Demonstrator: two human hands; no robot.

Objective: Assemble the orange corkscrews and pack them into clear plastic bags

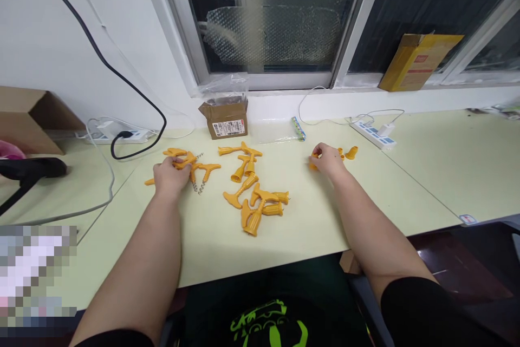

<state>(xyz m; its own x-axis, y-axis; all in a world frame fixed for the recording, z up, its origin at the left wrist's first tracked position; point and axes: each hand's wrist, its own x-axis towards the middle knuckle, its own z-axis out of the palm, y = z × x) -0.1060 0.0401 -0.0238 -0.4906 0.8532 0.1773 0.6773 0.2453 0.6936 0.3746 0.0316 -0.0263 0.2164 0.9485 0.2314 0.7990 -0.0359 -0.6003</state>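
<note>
My left hand [170,174] is closed on a yellow T-shaped handle in a pile of yellow corkscrew handles [209,168] with bare metal spirals, at the left of the table. To the right, my right hand [325,158] is closed on a yellow sleeve [314,162]. Just beyond its fingers stand more small yellow sleeves [351,153]. Between the hands lie several yellow corkscrews [260,203] with handles joined to ribbed sleeves, some of them touching or overlapping. How far the left fingers wrap round the handle is partly hidden.
An opened small cardboard box [228,119] and a clear plastic bag [272,130] are at the back by the wall. Power strips [371,133] with cables sit at the back left and right. A large cardboard box [32,119] stands far left, near a black object [32,168].
</note>
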